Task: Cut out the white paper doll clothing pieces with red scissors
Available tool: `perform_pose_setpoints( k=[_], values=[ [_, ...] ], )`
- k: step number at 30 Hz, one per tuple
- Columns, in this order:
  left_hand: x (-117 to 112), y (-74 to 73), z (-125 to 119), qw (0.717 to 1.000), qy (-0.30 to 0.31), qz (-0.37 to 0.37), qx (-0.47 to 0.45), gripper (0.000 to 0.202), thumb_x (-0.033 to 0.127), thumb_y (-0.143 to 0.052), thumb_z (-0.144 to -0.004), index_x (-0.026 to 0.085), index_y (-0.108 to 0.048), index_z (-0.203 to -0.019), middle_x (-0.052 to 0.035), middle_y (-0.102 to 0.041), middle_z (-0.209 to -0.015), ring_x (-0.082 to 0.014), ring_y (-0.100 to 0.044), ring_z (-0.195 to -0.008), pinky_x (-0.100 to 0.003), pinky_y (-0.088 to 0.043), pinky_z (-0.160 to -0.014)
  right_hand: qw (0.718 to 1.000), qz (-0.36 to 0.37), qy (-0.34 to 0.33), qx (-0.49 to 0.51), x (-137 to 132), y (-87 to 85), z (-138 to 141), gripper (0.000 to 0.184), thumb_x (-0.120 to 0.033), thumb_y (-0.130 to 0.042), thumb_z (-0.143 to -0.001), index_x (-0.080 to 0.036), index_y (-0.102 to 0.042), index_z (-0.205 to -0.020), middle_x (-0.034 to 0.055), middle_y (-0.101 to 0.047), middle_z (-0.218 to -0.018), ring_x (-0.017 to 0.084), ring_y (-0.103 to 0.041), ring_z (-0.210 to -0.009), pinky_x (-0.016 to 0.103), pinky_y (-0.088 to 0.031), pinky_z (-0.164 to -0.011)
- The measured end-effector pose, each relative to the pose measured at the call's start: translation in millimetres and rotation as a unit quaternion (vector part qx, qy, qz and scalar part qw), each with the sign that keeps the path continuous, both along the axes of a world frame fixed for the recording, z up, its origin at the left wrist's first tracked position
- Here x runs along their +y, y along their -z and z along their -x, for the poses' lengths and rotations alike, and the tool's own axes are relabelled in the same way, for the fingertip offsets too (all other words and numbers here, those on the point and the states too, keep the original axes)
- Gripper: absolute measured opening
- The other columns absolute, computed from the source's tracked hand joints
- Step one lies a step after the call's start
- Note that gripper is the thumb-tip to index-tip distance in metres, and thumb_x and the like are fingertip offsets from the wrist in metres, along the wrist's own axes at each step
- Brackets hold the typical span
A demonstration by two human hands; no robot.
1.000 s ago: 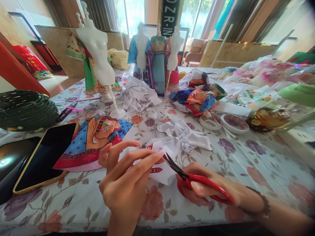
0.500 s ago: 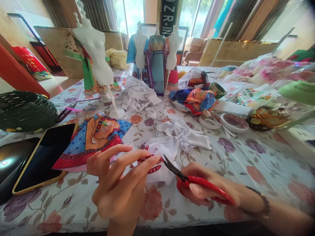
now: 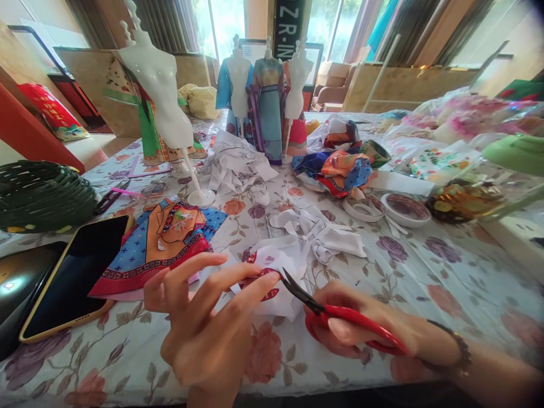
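My left hand (image 3: 208,323) pinches a small red patterned fabric piece (image 3: 271,294) between thumb and forefinger, its other fingers raised apart. Part of the piece is hidden by the fingers. My right hand (image 3: 357,314) is wrapped round the red-handled scissors (image 3: 302,292), whose dark blades point up and left. Their tips are close to the left fingertips at the edge of the red piece; I cannot tell whether they touch it. Beneath lie white fabric scraps (image 3: 293,258). Left of my left hand a blue, orange and red printed cloth (image 3: 170,243) is spread flat.
A phone (image 3: 79,272) and a dark glossy object (image 3: 29,289) lie at the left, below a green woven basket (image 3: 46,192). White mannequins (image 3: 159,85) stand behind, several in small garments. Tape rolls (image 3: 406,209), crumpled printed cloth (image 3: 340,170) and plastic bags sit at the right.
The view has shifted slightly. My left thumb has moved a little to the right along the red fabric, towards the scissor tips. The scissors stay nearly still.
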State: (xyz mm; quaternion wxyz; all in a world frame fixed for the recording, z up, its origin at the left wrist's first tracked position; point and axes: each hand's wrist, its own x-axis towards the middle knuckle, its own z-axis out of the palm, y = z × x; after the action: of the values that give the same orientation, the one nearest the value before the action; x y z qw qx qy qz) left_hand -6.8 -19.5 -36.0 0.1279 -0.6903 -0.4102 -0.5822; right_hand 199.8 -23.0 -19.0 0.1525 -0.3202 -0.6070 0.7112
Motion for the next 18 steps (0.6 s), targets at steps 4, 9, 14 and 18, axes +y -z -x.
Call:
perform_pose_setpoints(
  k=[4, 9, 14, 18],
  values=[
    [5, 1.3, 3, 0.999, -0.002, -0.052, 0.016, 0.033, 0.001, -0.065, -0.081, 0.032, -0.074, -0.082, 0.0022, -0.070, -0.069, -0.0223, -0.058, -0.086, -0.042, -0.042, -0.079, 1.000, -0.004, 0.002, 0.014, -1, 7.2, -1, 0.062, -0.073, -0.050, -0.082, -0.017, -0.044, -0.057, -0.0056, -0.039, -0.050, 0.005, -0.033, -0.045, 0.023, -0.021, -0.041],
    [5, 0.9, 6, 0.996, -0.026, -0.070, 0.049, 0.032, 0.002, -0.063, -0.082, 0.031, -0.075, -0.082, 0.0019, -0.072, -0.068, -0.0231, -0.058, -0.082, -0.042, -0.041, -0.076, 1.000, -0.004, 0.019, 0.022, -3, 12.3, -2, 0.061, -0.072, -0.051, -0.082, -0.017, -0.044, -0.057, -0.0058, -0.040, -0.049, 0.005, -0.032, -0.042, 0.022, -0.020, -0.040],
    [1, -0.2, 7, 0.995, -0.034, -0.061, 0.070, 0.028, 0.010, -0.061, -0.086, 0.034, -0.075, -0.086, 0.0026, -0.073, -0.070, -0.0233, -0.059, -0.082, -0.042, -0.040, -0.074, 0.999, 0.011, 0.031, -0.036, -3, -6.5, 2, 0.064, -0.078, -0.050, -0.078, -0.019, -0.037, -0.054, -0.0067, -0.035, -0.050, 0.005, -0.029, -0.045, 0.022, -0.021, -0.041],
    [-3, -3.7, 0, 0.998, -0.035, -0.035, 0.037, 0.031, 0.003, -0.060, -0.085, 0.030, -0.074, -0.081, 0.0018, -0.073, -0.068, -0.0241, -0.059, -0.085, -0.044, -0.040, -0.078, 0.996, 0.017, 0.035, -0.081, -4, -16.9, 3, 0.066, -0.083, -0.050, -0.072, -0.020, -0.037, -0.056, -0.0066, -0.035, -0.052, 0.005, -0.028, -0.047, 0.023, -0.022, -0.044]
  ],
)
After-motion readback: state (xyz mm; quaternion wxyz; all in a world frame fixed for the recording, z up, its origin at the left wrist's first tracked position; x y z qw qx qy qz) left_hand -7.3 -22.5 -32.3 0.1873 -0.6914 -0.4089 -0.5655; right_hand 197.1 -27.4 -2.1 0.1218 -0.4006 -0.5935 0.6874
